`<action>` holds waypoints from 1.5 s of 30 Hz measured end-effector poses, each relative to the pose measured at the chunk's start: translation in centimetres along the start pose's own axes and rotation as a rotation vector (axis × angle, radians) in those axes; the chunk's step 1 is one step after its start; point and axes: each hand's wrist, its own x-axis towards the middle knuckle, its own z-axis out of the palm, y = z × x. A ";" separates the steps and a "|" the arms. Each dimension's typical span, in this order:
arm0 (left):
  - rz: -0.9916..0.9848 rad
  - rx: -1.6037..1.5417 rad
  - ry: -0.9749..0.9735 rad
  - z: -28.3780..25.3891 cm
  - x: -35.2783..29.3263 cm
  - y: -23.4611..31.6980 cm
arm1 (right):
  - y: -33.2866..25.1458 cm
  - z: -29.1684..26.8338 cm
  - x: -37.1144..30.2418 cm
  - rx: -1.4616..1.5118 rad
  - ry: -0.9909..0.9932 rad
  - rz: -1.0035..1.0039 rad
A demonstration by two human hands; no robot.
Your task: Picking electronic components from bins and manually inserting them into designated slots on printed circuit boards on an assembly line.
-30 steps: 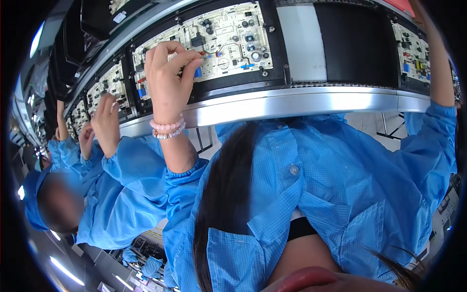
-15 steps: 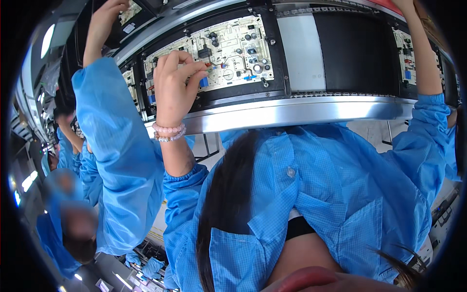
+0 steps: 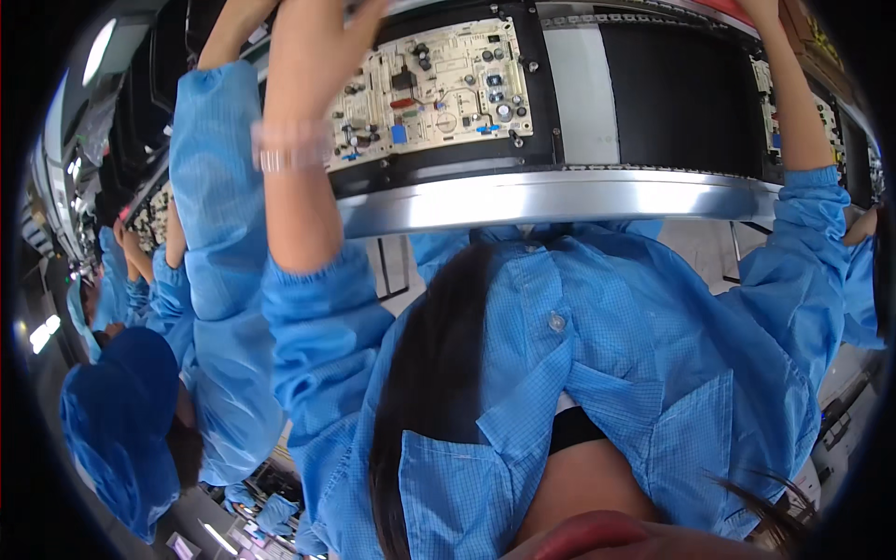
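A pale circuit board (image 3: pixel 457 65) fitted with capacitors, connectors and a blue block-like part (image 3: pixel 399 134) lies in a black carrier on the line in front of me. My left hand (image 3: pixel 313 56), with a beaded bracelet at the wrist, is raised over the board's left end and covers part of it. Motion smears that hand, and its fingertips run out past the upper edge; whether it holds anything does not show. Far to the right, my right hand (image 3: pixel 758 7) reaches up beside a red edge (image 3: pixel 714 4), its fingers cut off by the picture's top.
A shiny metal rail (image 3: pixel 560 198) borders the line on my side. Right of the board come a grey strip (image 3: pixel 581 93) and a black panel (image 3: pixel 686 98), with a chain (image 3: pixel 644 171) alongside. More boards sit near my right forearm. A co-worker's blue sleeve (image 3: pixel 219 187) reaches in close at left.
My left hand has lifted off the board's components and moved up and left. More of the board's middle now shows. My right arm is nearly where it was.
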 end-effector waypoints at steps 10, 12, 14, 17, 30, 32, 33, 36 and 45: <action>-0.356 0.680 -0.283 5.0 3.6 -9.0 | 1.3 0.0 -0.2 0.363 0.010 -0.072; -0.349 0.712 -0.263 5.2 3.6 -9.8 | 1.4 -0.4 -0.2 0.681 0.008 0.105; -0.449 0.641 -0.202 5.5 3.6 -10.6 | -0.2 -2.2 -0.3 0.997 0.001 0.285; -0.452 0.639 -0.194 5.7 4.1 -11.1 | -2.3 -6.0 -1.4 0.922 -0.143 0.299; -0.168 0.907 -0.334 4.1 2.1 -15.0 | -15.5 -19.3 -6.8 1.487 -0.962 0.188; -0.179 0.620 -0.223 3.1 2.4 -12.0 | -15.5 -19.1 -7.0 1.566 -0.990 0.230; -0.162 0.605 -0.153 3.0 1.7 -12.7 | -16.1 -19.1 -7.1 1.538 -1.024 0.312; -0.173 0.559 -0.152 1.1 0.2 -12.1 | -17.5 -17.8 -7.3 1.524 -1.074 0.314; -0.620 -0.410 0.214 -3.8 -5.8 -0.7 | -23.1 -12.8 -7.5 1.539 -1.236 0.185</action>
